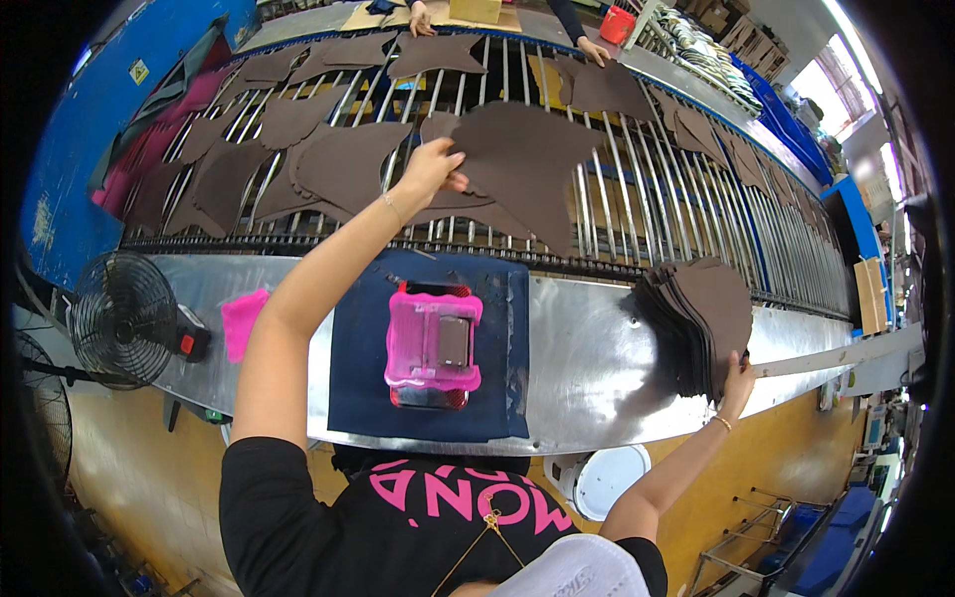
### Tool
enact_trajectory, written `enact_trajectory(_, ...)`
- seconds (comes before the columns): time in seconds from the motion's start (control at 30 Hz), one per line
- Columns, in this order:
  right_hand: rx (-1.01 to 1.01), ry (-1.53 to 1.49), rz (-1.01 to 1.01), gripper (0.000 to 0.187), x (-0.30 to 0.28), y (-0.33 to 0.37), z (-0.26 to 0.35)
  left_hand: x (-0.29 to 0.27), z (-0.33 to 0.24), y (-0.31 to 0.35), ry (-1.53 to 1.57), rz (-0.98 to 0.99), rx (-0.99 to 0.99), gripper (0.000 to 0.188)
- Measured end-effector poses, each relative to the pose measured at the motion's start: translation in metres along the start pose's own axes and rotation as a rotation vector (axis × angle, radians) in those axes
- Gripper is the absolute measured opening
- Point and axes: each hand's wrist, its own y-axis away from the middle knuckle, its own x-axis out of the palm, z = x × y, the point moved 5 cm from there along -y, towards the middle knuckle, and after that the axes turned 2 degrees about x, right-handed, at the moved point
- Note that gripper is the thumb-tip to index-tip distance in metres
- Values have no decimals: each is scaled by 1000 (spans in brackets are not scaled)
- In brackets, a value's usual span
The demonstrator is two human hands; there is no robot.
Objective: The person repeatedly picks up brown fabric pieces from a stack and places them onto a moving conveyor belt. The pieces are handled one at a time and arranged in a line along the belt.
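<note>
My left hand [435,167] reaches over the metal rollers and pinches a dark brown, curved cut piece [527,159] by its left edge. That piece is tilted above other brown pieces lying on the roller conveyor [637,199]. On the right of the metal table, my right hand [736,386] grips the near end of a thick stack of brown cut pieces [704,308]. Between my arms, a pink and clear plastic frame [433,341] sits on a dark blue mat [497,408].
Across the conveyor, a co-worker's hands [594,51] touch brown pieces. Several more pieces [229,179] cover the rollers at left. A black fan [124,318] and a pink cloth [244,323] are at the table's left. A white bucket [612,480] stands below the table.
</note>
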Motion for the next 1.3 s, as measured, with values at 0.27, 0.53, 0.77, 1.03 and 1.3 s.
enact_trajectory(0.27, 127, 170, -8, 67, 17, 4, 18, -51, 87, -47, 96, -268, -101, 52)
enact_trajectory(0.53, 199, 167, 14, 64, 9, 4, 16, -44, 49, -22, -467, -221, -120, 63)
enact_trajectory(0.77, 263, 373, -54, 69, 0, 11, 48, -40, -4, 54, -375, -14, 33, 63)
enact_trajectory(1.03, 340, -51, 93, 55, 17, -11, 5, -37, -45, 144, -317, 86, 77, 57)
enact_trajectory(1.3, -160, -373, -93, 33, -84, 82, 181, -19, -65, 180, -415, 182, 127, 39)
